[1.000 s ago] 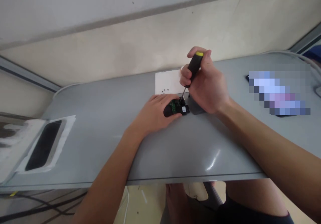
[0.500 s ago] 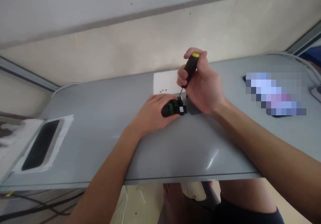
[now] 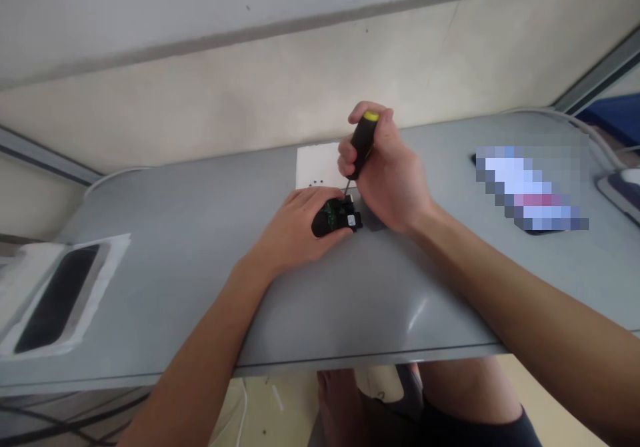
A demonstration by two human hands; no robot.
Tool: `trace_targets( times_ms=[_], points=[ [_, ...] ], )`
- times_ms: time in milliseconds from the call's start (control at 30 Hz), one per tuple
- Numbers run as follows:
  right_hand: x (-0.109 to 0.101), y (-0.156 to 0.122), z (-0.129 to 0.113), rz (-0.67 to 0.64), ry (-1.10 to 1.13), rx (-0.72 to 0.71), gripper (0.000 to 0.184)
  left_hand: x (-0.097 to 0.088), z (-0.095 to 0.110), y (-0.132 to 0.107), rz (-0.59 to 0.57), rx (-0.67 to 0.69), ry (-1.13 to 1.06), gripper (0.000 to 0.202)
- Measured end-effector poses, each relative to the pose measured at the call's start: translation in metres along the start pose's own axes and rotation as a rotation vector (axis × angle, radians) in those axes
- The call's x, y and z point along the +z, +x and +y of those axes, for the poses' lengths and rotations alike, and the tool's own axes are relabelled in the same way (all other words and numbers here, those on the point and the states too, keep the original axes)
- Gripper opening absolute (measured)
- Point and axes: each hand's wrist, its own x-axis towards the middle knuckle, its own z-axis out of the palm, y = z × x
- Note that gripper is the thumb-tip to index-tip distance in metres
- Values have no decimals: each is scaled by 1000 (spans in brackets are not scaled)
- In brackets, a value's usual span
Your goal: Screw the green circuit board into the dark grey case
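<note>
My left hand (image 3: 295, 230) is closed around a small black device (image 3: 336, 219) lying on the grey table. Inside its open body a green circuit board shows, and a small white label sits near its right end. My right hand (image 3: 393, 173) grips a screwdriver (image 3: 366, 141) with a black handle and a yellow end cap. The screwdriver leans, and its thin shaft points down at the far right part of the device. Whether the tip sits in a screw is too small to tell. Several tiny dark pieces, possibly screws, lie on a white card (image 3: 307, 167) just behind.
A lit, blurred-out phone-like object (image 3: 530, 190) lies on the right of the grey table (image 3: 200, 213). On the left is a dark rounded panel (image 3: 60, 297) on white paper. A wall (image 3: 240, 113) rises behind the table, and cables (image 3: 65, 420) hang below its front edge.
The whole view has shifted slightly, so table and hands appear further left. Both hands keep their holds, and the screwdriver stays at the device, with little visible change in its lean.
</note>
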Motion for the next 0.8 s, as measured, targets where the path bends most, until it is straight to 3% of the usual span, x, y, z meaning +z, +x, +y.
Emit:
trace_targets(
  times_ms=[333, 533, 800],
  points=[
    [-1, 0, -3, -16, 64, -4, 30, 2, -1, 0, 35, -19, 14, 50],
    [0, -1, -3, 19, -3, 35, 40, 0, 1, 0, 35, -17, 20, 49],
    [-1, -2, -2, -12, 26, 6, 31, 1, -1, 0, 45, 9, 26, 48]
  ],
)
